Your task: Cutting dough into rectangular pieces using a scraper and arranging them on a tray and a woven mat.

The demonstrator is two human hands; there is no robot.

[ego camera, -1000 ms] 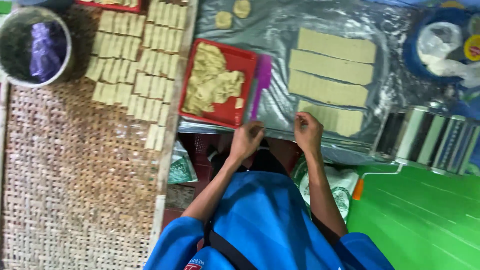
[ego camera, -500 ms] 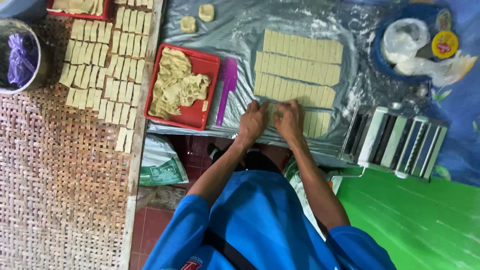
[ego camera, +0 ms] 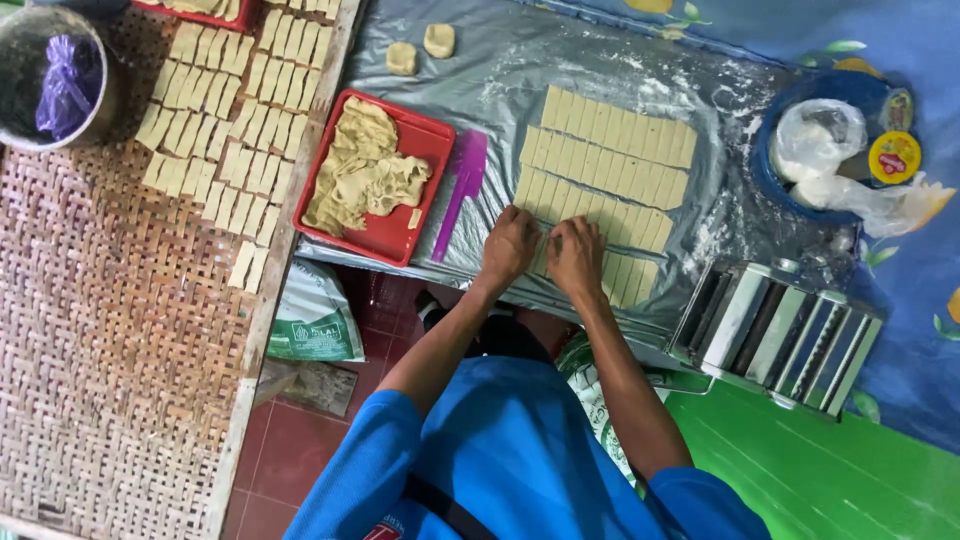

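Dough strips (ego camera: 610, 165) are laid in four rows; both hands, left hand (ego camera: 508, 246) and right hand (ego camera: 576, 257), are pressed fingers-down, grasping the nearest row; two dough lumps (ego camera: 420, 50) are seen beyond.

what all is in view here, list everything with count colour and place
dough strips: four rows cut into many pieces, pale yellow, on the grey plastic sheet
red tray: one, holds dough scraps, left of the strips
purple scraper: one, beside the tray
dough lumps: two, top of sheet
cut pieces: many, pale, on the woven mat
metal bowl: one, purple bag inside, top left
pasta roller: one, silver, right
blue basin: one, holds white bags
hands: left hand and right hand, on the nearest strip row
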